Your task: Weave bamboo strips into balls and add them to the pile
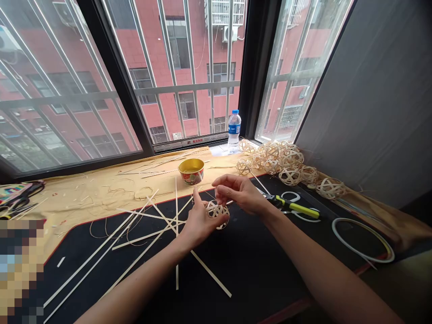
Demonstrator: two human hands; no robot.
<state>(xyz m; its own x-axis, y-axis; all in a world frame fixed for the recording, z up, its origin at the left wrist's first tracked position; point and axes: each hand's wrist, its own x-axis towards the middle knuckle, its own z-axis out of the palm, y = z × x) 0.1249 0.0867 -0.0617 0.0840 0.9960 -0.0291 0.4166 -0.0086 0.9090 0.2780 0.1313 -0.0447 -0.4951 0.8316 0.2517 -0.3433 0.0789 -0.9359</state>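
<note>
A small open-weave bamboo ball (218,212) sits in my left hand (200,222), which cups it from the lower left with the thumb raised. Just above the ball, my right hand (238,193) pinches a thin bamboo strip (224,203) running into the weave. Several long, pale bamboo strips (158,229) cross on the black work mat (243,279) beneath my hands. Yellow-handled scissors (293,209) lie to the right of my right hand, apart from it.
A heap of finished woven balls (283,162) lines the sill's right end. A gold bowl (191,171) and a water bottle (234,130) stand behind the mat. A coiled white strip (362,240) lies at the right. Shavings litter a tan cloth (84,198). Barred windows (182,67) run along the back.
</note>
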